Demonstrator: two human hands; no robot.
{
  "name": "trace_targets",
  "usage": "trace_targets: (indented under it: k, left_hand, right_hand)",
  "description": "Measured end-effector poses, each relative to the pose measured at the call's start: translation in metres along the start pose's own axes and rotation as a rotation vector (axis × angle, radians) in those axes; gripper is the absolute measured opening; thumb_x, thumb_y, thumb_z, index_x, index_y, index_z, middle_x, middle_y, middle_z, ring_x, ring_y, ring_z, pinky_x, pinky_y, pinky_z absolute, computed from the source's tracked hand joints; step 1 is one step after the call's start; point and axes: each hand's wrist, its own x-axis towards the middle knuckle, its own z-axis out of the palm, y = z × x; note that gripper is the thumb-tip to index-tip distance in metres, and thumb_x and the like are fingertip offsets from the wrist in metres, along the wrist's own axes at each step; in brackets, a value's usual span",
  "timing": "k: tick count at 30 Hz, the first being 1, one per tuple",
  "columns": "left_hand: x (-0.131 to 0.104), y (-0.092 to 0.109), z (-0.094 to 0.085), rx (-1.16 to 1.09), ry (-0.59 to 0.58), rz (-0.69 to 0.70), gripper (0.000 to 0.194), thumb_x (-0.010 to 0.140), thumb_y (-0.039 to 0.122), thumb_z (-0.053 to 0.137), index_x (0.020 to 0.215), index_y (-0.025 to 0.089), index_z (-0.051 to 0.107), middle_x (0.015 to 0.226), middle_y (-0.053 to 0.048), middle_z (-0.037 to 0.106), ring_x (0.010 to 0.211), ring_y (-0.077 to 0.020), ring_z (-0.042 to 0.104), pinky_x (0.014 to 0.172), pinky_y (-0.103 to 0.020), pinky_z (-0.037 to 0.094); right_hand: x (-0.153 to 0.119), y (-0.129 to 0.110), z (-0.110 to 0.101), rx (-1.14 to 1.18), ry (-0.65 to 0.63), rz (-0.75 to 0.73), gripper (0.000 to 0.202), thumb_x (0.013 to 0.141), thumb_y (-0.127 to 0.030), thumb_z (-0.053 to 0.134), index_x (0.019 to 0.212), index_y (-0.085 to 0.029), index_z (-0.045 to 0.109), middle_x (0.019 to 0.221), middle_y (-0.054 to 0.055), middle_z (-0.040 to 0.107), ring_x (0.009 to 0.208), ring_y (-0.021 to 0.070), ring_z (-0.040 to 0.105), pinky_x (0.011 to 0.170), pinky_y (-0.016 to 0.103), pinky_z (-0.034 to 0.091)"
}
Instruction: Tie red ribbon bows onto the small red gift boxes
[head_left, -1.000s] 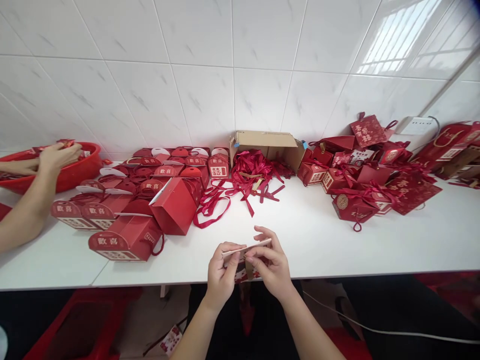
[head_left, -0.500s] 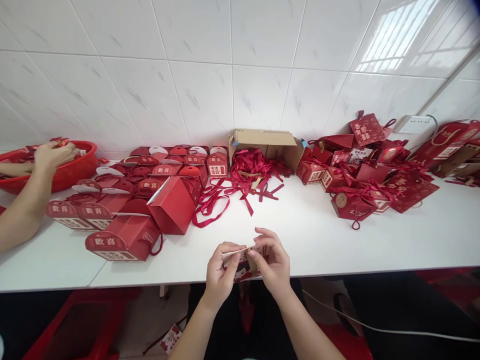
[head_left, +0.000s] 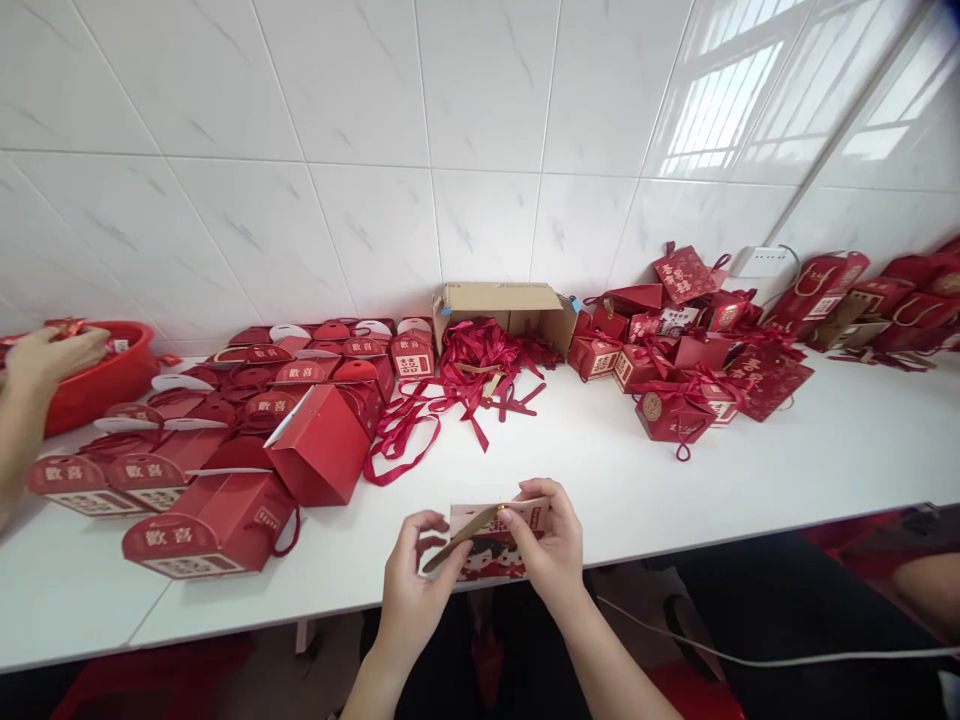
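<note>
Low over the table's front edge is a small flat printed box or card (head_left: 491, 565), white and red with cartoon figures. My right hand (head_left: 553, 545) grips its right side, the thumb pressed by a small gold stud and the fingers behind. From the stud a brown strap (head_left: 472, 524) slants down to the left across the printed face. My left hand (head_left: 420, 580) has its thumb on the strap's lower end, with the fingers curled behind it. Beyond both hands lies a heap of dark red ribbons (head_left: 484, 350), spilling from an open cardboard box (head_left: 502, 295).
Red gift boxes (head_left: 202, 520) stand in rows on the left of the white table (head_left: 525, 460). More boxes and bags (head_left: 694, 370) are piled at right. A co-worker's hand (head_left: 56, 355) is over a red basin (head_left: 112, 385). A white cable (head_left: 750, 658) hangs below.
The view has shifted right and tilted up slightly. My hands have turned the printed piece's face toward me, and the strap now lies across it. The co-worker's hand remains at the basin.
</note>
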Motion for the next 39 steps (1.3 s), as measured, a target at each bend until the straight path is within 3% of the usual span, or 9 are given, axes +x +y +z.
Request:
trace_targets:
  k: [4, 9, 13, 15, 18, 22, 26, 34, 39]
  left_hand:
    - [0.001, -0.006, -0.015, -0.049, -0.082, 0.109, 0.01, 0.081, 0.026, 0.065, 0.074, 0.017, 0.065, 0.074, -0.003, 0.064, 0.071, -0.0162, 0.064, 0.065, -0.025, 0.054]
    - [0.009, 0.02, -0.034, -0.386, -0.009, 0.218, 0.005, 0.079, 0.022, 0.067, 0.077, 0.02, 0.071, 0.078, -0.006, 0.069, 0.085, -0.0229, 0.068, 0.075, -0.033, 0.058]
    - [0.012, 0.06, -0.03, -0.619, -0.103, 0.18, 0.042, 0.084, 0.025, 0.063, 0.124, 0.031, 0.05, 0.065, 0.001, 0.066, 0.058, -0.0162, 0.065, 0.058, -0.03, 0.057]
    - [0.012, 0.071, -0.027, -0.597, -0.14, 0.178, 0.05, 0.086, 0.022, 0.061, 0.129, 0.034, 0.041, 0.068, 0.002, 0.067, 0.056, -0.015, 0.064, 0.055, -0.028, 0.056]
    - [0.013, 0.071, -0.026, -0.442, -0.27, 0.242, 0.019, 0.088, 0.017, 0.055, 0.105, 0.024, 0.061, 0.079, -0.005, 0.072, 0.073, -0.0192, 0.07, 0.067, -0.032, 0.059]
    - [0.014, 0.066, -0.025, -0.367, -0.425, 0.29, 0.028, 0.085, 0.012, 0.057, 0.108, 0.025, 0.066, 0.104, -0.01, 0.071, 0.101, -0.0253, 0.067, 0.089, -0.039, 0.055]
    - [0.013, 0.073, -0.017, -0.348, -0.385, 0.396, 0.029, 0.075, 0.007, 0.069, 0.093, 0.029, 0.073, 0.093, -0.005, 0.07, 0.098, -0.0228, 0.066, 0.088, -0.037, 0.055]
    - [-0.003, 0.085, 0.001, -0.554, -0.381, 0.054, 0.008, 0.082, 0.02, 0.064, 0.09, 0.018, 0.067, 0.092, -0.009, 0.073, 0.086, -0.0229, 0.071, 0.074, -0.034, 0.061]
    - [-0.006, 0.083, 0.0, -0.557, -0.33, 0.009, 0.008, 0.083, 0.022, 0.064, 0.089, 0.018, 0.067, 0.09, -0.008, 0.074, 0.084, -0.0219, 0.071, 0.072, -0.031, 0.06]
  right_hand:
    - [0.0, -0.003, -0.011, 0.01, -0.009, 0.024, 0.025, 0.08, -0.026, 0.067, 0.1, -0.02, 0.054, 0.082, 0.002, 0.058, 0.068, 0.0135, 0.061, 0.06, 0.024, 0.051]
    - [-0.004, -0.02, -0.032, -0.122, -0.315, -0.116, 0.019, 0.08, -0.023, 0.066, 0.095, -0.021, 0.055, 0.081, 0.001, 0.057, 0.064, 0.0127, 0.057, 0.055, 0.023, 0.045]
    - [-0.014, -0.037, -0.041, -0.11, -0.365, -0.201, 0.017, 0.08, -0.024, 0.067, 0.089, -0.021, 0.054, 0.076, 0.0, 0.053, 0.061, 0.0118, 0.049, 0.053, 0.024, 0.04]
    - [-0.019, -0.042, -0.043, -0.077, -0.359, -0.209, 0.016, 0.08, -0.025, 0.067, 0.087, -0.021, 0.054, 0.075, 0.001, 0.052, 0.061, 0.012, 0.048, 0.053, 0.024, 0.039]
    - [-0.022, -0.044, -0.047, -0.072, -0.336, -0.209, 0.015, 0.08, -0.023, 0.068, 0.085, -0.02, 0.054, 0.076, 0.002, 0.053, 0.064, 0.013, 0.05, 0.055, 0.025, 0.039]
    - [-0.02, -0.043, -0.053, -0.093, -0.31, -0.23, 0.015, 0.081, -0.02, 0.068, 0.084, -0.021, 0.054, 0.076, 0.001, 0.053, 0.064, 0.0128, 0.05, 0.055, 0.025, 0.039]
    - [-0.018, -0.045, -0.055, -0.101, -0.317, -0.263, 0.015, 0.081, -0.017, 0.067, 0.085, -0.021, 0.054, 0.077, 0.002, 0.054, 0.066, 0.0134, 0.052, 0.055, 0.026, 0.041]
    - [-0.018, -0.053, -0.055, -0.12, -0.294, -0.361, 0.017, 0.08, -0.012, 0.067, 0.088, -0.022, 0.055, 0.08, 0.002, 0.057, 0.072, 0.0156, 0.057, 0.06, 0.028, 0.049]
    - [-0.019, -0.051, -0.054, -0.109, -0.289, -0.351, 0.019, 0.08, -0.01, 0.067, 0.089, -0.022, 0.055, 0.08, 0.003, 0.057, 0.073, 0.0157, 0.057, 0.062, 0.029, 0.05]
